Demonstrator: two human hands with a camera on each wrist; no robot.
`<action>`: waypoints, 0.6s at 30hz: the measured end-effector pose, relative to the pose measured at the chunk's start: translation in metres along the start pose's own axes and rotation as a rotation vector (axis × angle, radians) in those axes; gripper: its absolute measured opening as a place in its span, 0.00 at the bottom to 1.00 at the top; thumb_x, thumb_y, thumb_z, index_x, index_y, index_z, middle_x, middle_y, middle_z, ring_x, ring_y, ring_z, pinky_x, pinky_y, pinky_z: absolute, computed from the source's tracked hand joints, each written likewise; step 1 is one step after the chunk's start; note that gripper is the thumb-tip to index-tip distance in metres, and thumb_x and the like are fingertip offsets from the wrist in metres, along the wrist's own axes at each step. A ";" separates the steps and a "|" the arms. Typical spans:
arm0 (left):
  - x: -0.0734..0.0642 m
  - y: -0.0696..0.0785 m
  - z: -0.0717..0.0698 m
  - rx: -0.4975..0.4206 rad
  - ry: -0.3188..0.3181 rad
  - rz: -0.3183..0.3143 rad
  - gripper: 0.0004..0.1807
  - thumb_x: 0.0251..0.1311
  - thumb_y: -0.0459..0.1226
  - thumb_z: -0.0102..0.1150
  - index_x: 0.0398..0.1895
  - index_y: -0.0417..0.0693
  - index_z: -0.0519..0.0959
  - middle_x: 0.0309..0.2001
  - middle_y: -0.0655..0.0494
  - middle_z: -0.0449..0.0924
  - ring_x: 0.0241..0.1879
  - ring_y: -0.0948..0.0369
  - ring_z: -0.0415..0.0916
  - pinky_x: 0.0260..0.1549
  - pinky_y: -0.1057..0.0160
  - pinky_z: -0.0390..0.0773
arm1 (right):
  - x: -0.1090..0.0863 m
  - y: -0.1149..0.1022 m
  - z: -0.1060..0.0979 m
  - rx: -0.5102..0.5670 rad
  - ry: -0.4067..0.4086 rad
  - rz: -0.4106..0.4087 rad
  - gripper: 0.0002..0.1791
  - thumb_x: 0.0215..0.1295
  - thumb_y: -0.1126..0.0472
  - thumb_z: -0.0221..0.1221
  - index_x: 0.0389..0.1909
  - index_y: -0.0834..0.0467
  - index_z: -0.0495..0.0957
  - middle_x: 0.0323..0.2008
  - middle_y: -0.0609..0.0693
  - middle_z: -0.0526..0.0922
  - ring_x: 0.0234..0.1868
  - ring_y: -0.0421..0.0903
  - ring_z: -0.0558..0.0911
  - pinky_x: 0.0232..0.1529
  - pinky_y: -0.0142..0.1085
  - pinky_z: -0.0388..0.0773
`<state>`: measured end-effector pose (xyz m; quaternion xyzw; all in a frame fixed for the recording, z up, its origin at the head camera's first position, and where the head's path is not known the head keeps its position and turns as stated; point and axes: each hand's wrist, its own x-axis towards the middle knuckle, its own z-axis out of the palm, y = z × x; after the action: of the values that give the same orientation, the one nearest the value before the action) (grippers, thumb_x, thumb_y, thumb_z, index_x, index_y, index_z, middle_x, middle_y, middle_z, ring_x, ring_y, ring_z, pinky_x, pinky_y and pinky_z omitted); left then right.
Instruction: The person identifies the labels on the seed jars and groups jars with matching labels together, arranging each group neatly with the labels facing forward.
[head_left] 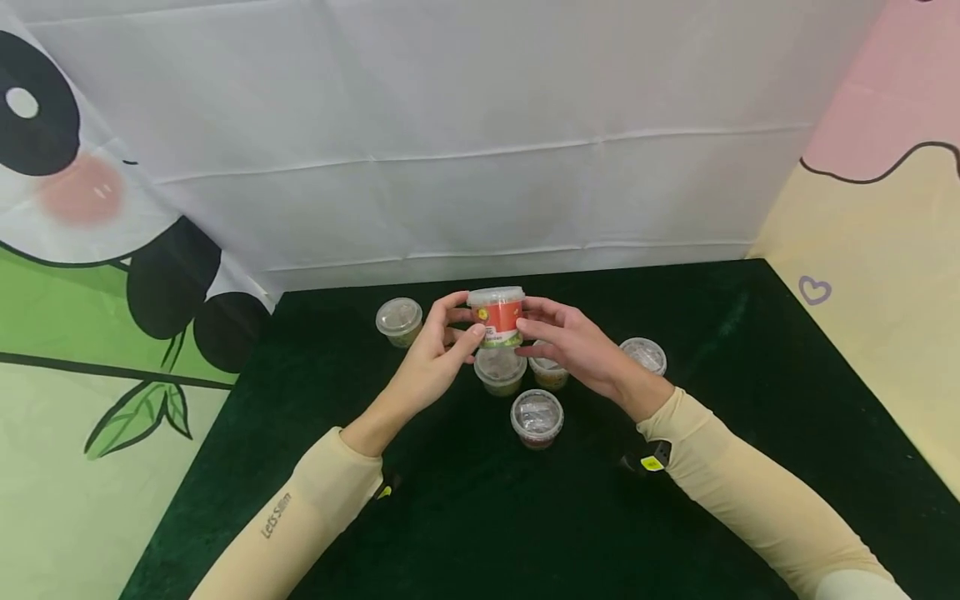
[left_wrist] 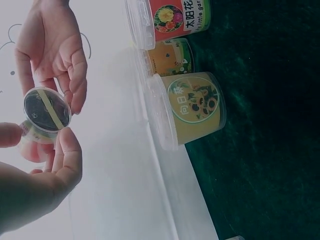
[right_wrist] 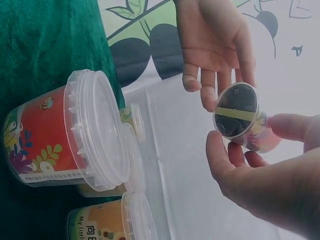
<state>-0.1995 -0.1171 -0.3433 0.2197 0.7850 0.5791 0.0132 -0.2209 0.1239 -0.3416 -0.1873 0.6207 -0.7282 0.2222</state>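
Both hands hold a small lidded plastic tub [head_left: 500, 321] with a red, white and green label, raised above the others. My left hand [head_left: 441, 340] grips its left side, thumb at the front. My right hand [head_left: 573, 343] grips the right side, thumb also in front. The wrist views show the tub's dark round base [right_wrist: 236, 111] with a pale yellow strip across it. Just below the hands stand a green-tinted tub [head_left: 500, 372], an orange-tinted tub [head_left: 550, 375] partly hidden by the right hand, and a nearer tub [head_left: 537, 419].
More lidded tubs stand farther out: one [head_left: 399, 321] at the left and another [head_left: 643, 357] at the right, partly behind the right forearm. Dark green cloth [head_left: 480, 525] covers the table. A white sheet [head_left: 480, 200] hangs behind, with printed cloths at both sides.
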 end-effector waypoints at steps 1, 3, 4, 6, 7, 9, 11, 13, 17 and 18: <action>0.000 0.000 0.001 0.001 0.001 -0.001 0.31 0.77 0.39 0.51 0.76 0.45 0.53 0.63 0.41 0.66 0.52 0.40 0.75 0.47 0.50 0.82 | 0.000 0.001 -0.001 -0.002 -0.001 0.006 0.31 0.79 0.60 0.50 0.77 0.63 0.54 0.68 0.62 0.64 0.67 0.56 0.69 0.68 0.53 0.69; -0.001 0.000 0.001 0.010 0.011 -0.004 0.31 0.77 0.40 0.52 0.76 0.45 0.53 0.62 0.42 0.66 0.51 0.40 0.75 0.45 0.51 0.83 | 0.000 0.002 0.000 -0.003 -0.005 0.017 0.32 0.79 0.59 0.50 0.78 0.63 0.53 0.68 0.63 0.65 0.66 0.56 0.70 0.68 0.52 0.69; -0.001 0.000 0.001 0.013 0.016 -0.004 0.31 0.77 0.40 0.52 0.76 0.44 0.53 0.62 0.41 0.66 0.51 0.39 0.75 0.44 0.52 0.83 | 0.000 0.003 0.000 0.000 -0.007 0.023 0.32 0.79 0.59 0.50 0.78 0.62 0.52 0.68 0.63 0.65 0.66 0.57 0.70 0.68 0.52 0.69; -0.003 0.000 0.001 0.020 0.022 -0.005 0.31 0.77 0.40 0.52 0.76 0.44 0.53 0.61 0.41 0.66 0.50 0.39 0.75 0.43 0.53 0.83 | 0.000 0.004 0.001 0.005 -0.012 0.030 0.33 0.79 0.59 0.50 0.79 0.62 0.51 0.69 0.63 0.65 0.67 0.58 0.69 0.67 0.51 0.70; -0.003 0.000 0.000 0.021 0.022 -0.003 0.31 0.77 0.40 0.52 0.76 0.44 0.53 0.61 0.41 0.66 0.50 0.40 0.75 0.43 0.54 0.83 | 0.000 0.004 0.001 0.007 -0.013 0.033 0.33 0.79 0.58 0.50 0.79 0.61 0.51 0.69 0.63 0.65 0.67 0.58 0.69 0.67 0.51 0.70; -0.001 -0.001 0.001 0.023 0.018 -0.003 0.32 0.77 0.40 0.52 0.76 0.43 0.53 0.61 0.42 0.65 0.50 0.44 0.76 0.43 0.55 0.83 | 0.000 0.004 0.001 0.010 -0.011 0.034 0.34 0.79 0.58 0.50 0.79 0.61 0.50 0.70 0.63 0.64 0.67 0.58 0.69 0.67 0.51 0.71; 0.001 -0.001 0.003 0.024 0.012 0.001 0.32 0.77 0.41 0.52 0.76 0.45 0.52 0.61 0.43 0.65 0.50 0.47 0.76 0.44 0.55 0.83 | -0.001 0.002 -0.001 0.008 -0.005 0.032 0.34 0.79 0.58 0.50 0.80 0.60 0.50 0.70 0.63 0.64 0.67 0.58 0.70 0.67 0.52 0.70; 0.004 -0.002 0.004 0.021 0.010 0.004 0.32 0.77 0.42 0.51 0.76 0.46 0.52 0.61 0.44 0.64 0.51 0.49 0.76 0.44 0.54 0.84 | -0.001 0.001 -0.002 -0.001 -0.001 0.029 0.35 0.79 0.58 0.51 0.80 0.60 0.49 0.70 0.63 0.65 0.66 0.57 0.70 0.67 0.52 0.70; 0.003 -0.005 0.005 0.012 0.020 0.001 0.30 0.77 0.41 0.52 0.76 0.49 0.53 0.61 0.44 0.64 0.51 0.47 0.76 0.45 0.51 0.84 | 0.001 0.003 -0.004 -0.008 0.005 0.036 0.35 0.79 0.57 0.51 0.80 0.58 0.50 0.69 0.62 0.66 0.65 0.57 0.71 0.66 0.52 0.71; 0.003 -0.006 0.006 0.011 0.021 -0.001 0.30 0.77 0.41 0.52 0.76 0.48 0.53 0.61 0.44 0.64 0.51 0.47 0.76 0.45 0.51 0.84 | 0.001 0.004 -0.004 -0.009 0.004 0.040 0.35 0.79 0.57 0.51 0.80 0.58 0.50 0.70 0.61 0.65 0.65 0.57 0.71 0.65 0.51 0.72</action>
<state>-0.2024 -0.1121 -0.3505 0.2131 0.7883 0.5772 0.0042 -0.2232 0.1262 -0.3458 -0.1742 0.6280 -0.7213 0.2346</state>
